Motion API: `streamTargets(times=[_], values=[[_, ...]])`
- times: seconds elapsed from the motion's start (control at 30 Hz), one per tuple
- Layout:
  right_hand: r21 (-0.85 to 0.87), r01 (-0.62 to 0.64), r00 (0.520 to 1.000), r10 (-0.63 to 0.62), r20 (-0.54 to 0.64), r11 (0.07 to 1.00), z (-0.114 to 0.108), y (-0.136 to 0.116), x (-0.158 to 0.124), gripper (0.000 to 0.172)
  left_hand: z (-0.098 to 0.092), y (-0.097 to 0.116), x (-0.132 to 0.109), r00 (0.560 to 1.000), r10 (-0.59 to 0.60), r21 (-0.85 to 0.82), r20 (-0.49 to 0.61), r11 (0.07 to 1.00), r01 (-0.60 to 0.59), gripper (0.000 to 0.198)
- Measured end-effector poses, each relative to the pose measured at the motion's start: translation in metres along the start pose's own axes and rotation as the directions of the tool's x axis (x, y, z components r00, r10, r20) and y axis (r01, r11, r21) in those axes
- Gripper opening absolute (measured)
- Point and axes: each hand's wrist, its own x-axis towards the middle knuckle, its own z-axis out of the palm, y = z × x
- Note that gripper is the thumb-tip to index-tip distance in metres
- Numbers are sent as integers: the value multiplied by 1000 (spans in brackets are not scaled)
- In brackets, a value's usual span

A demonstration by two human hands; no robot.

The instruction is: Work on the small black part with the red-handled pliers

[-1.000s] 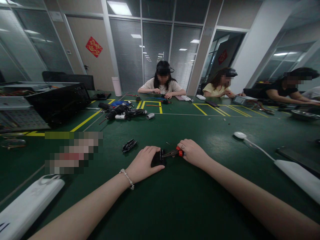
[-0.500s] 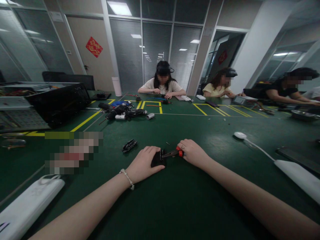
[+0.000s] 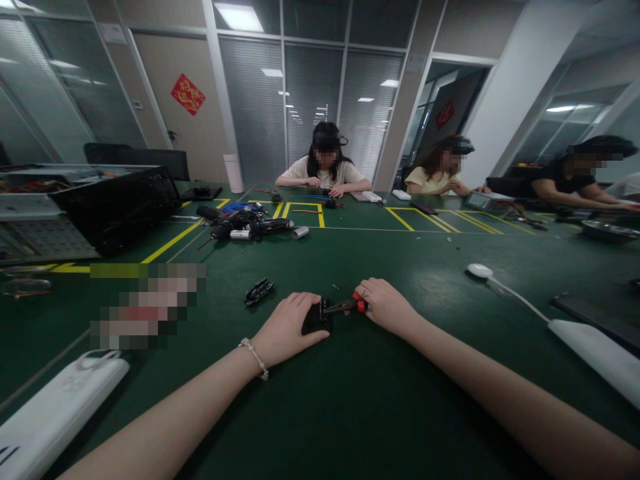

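Note:
My left hand [image 3: 291, 328], with a pale bracelet at the wrist, grips a small black part [image 3: 316, 319] against the green table [image 3: 350, 413], thumb along its near side and fingers at its far side. My right hand [image 3: 387, 305] is closed on red-handled pliers [image 3: 359, 303], whose dark jaws point left and reach the top of the black part. Whether the jaws pinch anything is too small to tell. Beyond my left hand lies another black piece [image 3: 259, 292], apart from both hands. A tiny sliver [image 3: 335, 287] rests just past the pliers.
A pile of black tools and cables [image 3: 250, 221] lies further back. At the left are a black computer case [image 3: 120, 207] and a white power strip [image 3: 65, 407]; another white strip [image 3: 595, 357] with a white plug [image 3: 480, 271] is at the right. Several people sit across the table.

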Motion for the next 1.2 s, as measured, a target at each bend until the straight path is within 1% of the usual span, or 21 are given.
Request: streamTargets(times=[0.17,0.3,0.57,0.77,1.0,1.2], values=[[-12,31,999,-31,6,999,3,1,0,24,0,0,0,1000,16,9,-14,1000,-16,53],[-28,23,1000,-23,2,999,5,1,1,23,0,1,-1,999,23,15,-28,1000,-22,52],[-27,10,1000,-10,0,1000,7,3,0,23,0,0,-1,1000,12,2,-11,1000,-12,52],[0,27,1000,-27,15,1000,6,5,0,24,0,0,-1,1000,-1,2,-3,1000,1,54],[6,42,999,-42,3,999,4,2,0,25,0,1,-1,1000,0,3,-4,1000,0,54],[-13,23,1000,-23,5,1000,4,1,1,22,-1,0,0,1000,-11,1,1,1000,11,55]])
